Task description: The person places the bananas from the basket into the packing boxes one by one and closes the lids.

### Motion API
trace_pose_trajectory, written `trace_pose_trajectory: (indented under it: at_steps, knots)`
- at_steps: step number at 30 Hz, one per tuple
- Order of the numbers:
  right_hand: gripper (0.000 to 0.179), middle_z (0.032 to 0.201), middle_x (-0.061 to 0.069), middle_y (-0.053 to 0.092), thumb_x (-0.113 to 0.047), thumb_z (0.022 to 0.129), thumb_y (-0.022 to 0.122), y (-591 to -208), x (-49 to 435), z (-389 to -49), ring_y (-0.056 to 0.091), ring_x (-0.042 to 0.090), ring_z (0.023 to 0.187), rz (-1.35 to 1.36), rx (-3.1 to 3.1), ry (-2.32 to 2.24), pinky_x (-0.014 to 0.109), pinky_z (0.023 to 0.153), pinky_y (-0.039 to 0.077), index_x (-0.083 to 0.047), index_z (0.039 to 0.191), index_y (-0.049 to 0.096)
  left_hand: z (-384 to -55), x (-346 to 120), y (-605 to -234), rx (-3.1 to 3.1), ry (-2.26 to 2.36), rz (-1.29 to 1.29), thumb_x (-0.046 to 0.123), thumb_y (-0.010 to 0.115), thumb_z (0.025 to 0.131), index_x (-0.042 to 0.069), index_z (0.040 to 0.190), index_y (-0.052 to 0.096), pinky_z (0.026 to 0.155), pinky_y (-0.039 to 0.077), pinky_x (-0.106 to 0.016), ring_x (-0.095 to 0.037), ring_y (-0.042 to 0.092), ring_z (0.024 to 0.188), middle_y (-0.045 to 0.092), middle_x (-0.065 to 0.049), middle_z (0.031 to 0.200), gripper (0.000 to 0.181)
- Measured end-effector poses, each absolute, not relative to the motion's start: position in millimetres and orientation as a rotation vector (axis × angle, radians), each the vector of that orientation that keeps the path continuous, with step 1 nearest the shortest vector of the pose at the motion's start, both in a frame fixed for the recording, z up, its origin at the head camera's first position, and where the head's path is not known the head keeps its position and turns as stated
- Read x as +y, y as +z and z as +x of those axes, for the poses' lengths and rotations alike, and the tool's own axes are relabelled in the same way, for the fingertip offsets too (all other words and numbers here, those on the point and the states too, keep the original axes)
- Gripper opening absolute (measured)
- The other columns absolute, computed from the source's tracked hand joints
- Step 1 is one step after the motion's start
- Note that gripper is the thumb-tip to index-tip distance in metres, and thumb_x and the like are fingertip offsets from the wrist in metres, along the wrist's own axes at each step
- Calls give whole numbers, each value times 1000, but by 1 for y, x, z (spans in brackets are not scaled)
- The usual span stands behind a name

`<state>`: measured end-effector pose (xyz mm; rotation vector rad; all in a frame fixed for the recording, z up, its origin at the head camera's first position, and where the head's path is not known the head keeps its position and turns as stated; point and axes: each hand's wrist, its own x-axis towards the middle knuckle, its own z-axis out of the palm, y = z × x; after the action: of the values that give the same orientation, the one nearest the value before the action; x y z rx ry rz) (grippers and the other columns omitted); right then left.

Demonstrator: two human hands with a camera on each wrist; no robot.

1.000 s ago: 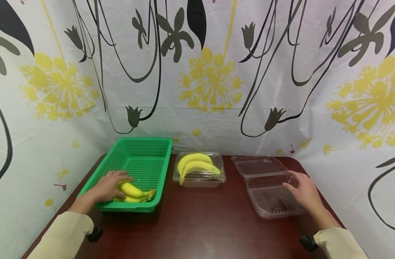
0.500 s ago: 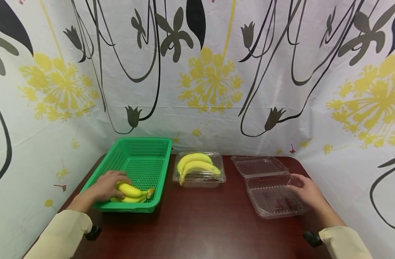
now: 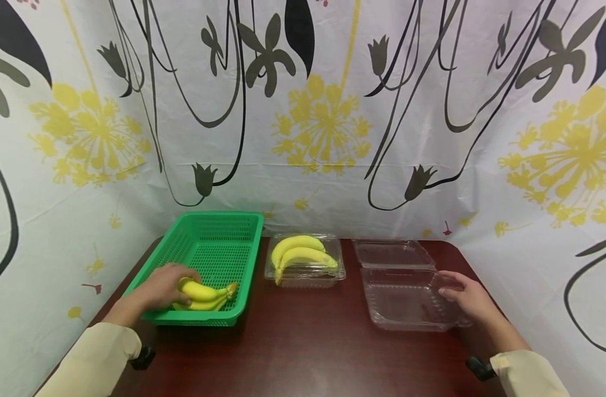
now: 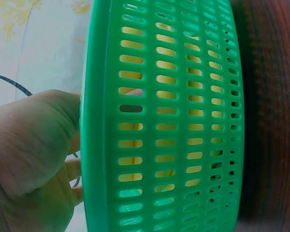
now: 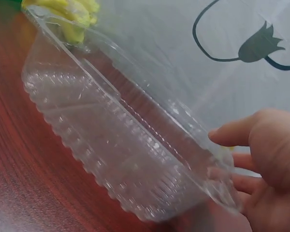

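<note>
My left hand (image 3: 166, 285) reaches into the near end of the green basket (image 3: 257, 242) and grips a bunch of bananas (image 3: 202, 290), its stem end pointing right. In the left wrist view the bananas (image 4: 166, 79) show yellow through the slots of the basket wall, while the basket rim hides part of the fingers. At the right, an open clear plastic container (image 3: 407, 325) lies with its lid (image 3: 394, 254) folded back. My right hand (image 3: 468, 295) holds its right edge; in the right wrist view the thumb is at the inner side and fingers are beyond the rim.
A closed clear container (image 3: 305, 281) with bananas inside stands at the back middle, beside the basket. The dark red-brown table (image 3: 303, 353) ends at a patterned white curtain (image 3: 327, 204) behind and at both sides.
The open container has shifted left and turned to lie straighter, with my right hand at its right edge. My left hand and its bananas have barely moved in the basket.
</note>
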<state>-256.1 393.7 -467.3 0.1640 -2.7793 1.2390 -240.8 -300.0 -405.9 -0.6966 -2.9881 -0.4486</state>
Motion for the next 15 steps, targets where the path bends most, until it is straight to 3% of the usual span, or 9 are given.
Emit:
trace_pose_trajectory:
  at_steps: [5, 11, 15]
  knots:
    - [49, 133, 35, 48, 0, 94, 59, -475, 392, -257, 64, 17, 99, 190, -2696, 1499, 31, 75, 55, 9, 139, 43, -241, -300, -405, -2968, -436, -698, 19, 86, 70, 22, 100, 72, 73, 40, -46, -26, 54, 90, 65, 4, 97, 33]
    - [50, 136, 37, 42, 2, 95, 56, -485, 392, -257, 63, 12, 104, 255, -2608, 1706, 33, 77, 55, 13, 140, 38, -243, -299, -403, -2939, -473, -684, 23, 84, 75, 20, 105, 74, 71, 38, -41, -20, 52, 83, 66, 7, 93, 32]
    - [53, 136, 25, 50, -4, 95, 59, -489, 390, -255, 63, 7, 102, 275, -2542, 1825, 34, 77, 56, 11, 141, 37, -245, -297, -402, -2893, -467, -677, 24, 84, 74, 17, 106, 74, 73, 42, -44, -20, 55, 84, 67, 5, 94, 34]
